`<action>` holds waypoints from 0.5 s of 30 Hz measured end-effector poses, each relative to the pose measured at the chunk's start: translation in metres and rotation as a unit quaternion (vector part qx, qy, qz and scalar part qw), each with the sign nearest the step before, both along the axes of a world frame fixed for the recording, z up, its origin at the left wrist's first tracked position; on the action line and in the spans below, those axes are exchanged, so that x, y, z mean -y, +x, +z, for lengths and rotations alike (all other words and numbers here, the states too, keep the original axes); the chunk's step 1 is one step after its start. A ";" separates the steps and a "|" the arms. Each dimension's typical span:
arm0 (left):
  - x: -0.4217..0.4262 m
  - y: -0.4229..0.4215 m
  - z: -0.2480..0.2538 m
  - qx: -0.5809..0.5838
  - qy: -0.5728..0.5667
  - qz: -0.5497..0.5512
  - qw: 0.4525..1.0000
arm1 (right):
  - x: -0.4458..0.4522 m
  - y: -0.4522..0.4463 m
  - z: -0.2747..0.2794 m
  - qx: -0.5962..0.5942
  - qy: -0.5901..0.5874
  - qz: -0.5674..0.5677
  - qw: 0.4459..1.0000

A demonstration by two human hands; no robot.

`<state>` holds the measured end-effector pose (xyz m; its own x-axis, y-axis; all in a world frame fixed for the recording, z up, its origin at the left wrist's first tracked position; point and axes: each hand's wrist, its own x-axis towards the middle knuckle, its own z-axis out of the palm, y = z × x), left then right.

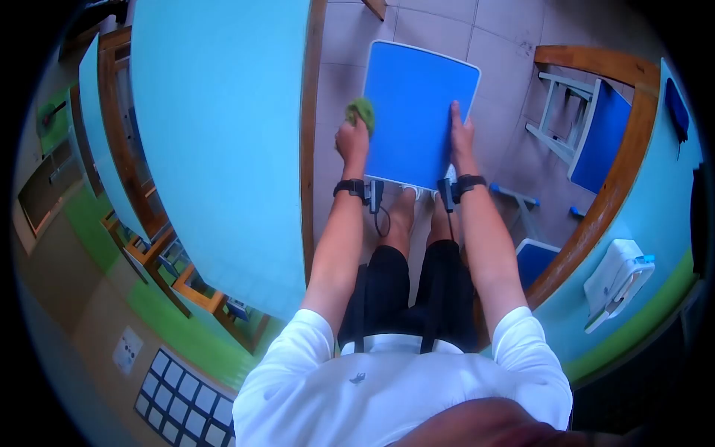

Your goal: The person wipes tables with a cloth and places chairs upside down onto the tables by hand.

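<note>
A blue stool [418, 119], its flat square top edged in white, is in front of my legs; its legs are hidden beneath. My left hand [353, 140] is closed around a crumpled green cloth [360, 113], at the left edge of the stool top. On the opposite side, my right hand [462, 137] grips the stool's right edge, thumb lying on the blue surface and the other fingers mostly out of sight. Both wrists wear black straps with small devices.
A long light-blue table [223, 149] with a wooden edge runs along my left. To my right, another blue stool [602, 138] with pale legs lies tipped by a second wood-edged table [596, 231]. A white case [618, 283] rests on that table. Tiled floor [432, 30] lies ahead.
</note>
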<state>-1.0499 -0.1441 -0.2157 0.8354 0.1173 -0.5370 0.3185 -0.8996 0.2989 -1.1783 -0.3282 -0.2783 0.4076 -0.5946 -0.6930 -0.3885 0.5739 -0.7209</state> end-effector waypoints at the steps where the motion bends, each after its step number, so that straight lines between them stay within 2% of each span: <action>1: -0.003 0.005 0.002 0.027 -0.012 0.049 0.998 | -0.009 0.010 -0.004 0.006 -0.025 0.003 1.000; 3: -0.017 0.012 0.000 0.043 0.023 0.063 0.997 | -0.026 0.031 0.012 -0.005 -0.046 0.010 0.999; 6: -0.036 0.024 -0.007 0.112 -0.030 0.092 0.989 | -0.049 0.060 0.018 0.018 -0.021 0.023 0.999; 8: -0.042 0.027 -0.020 0.272 0.011 0.128 0.954 | -0.062 0.076 0.017 0.016 -0.019 0.034 0.999; 15: -0.081 0.044 -0.066 0.257 0.006 0.156 0.954 | -0.095 0.102 -0.007 0.030 0.038 0.039 0.998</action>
<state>-1.0055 -0.0630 -0.2814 0.9114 0.4066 -0.0636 0.3855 -0.7896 0.4773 -1.0761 -0.2331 -0.2854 0.4927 -0.5064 -0.7077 -0.3920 0.5969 -0.7000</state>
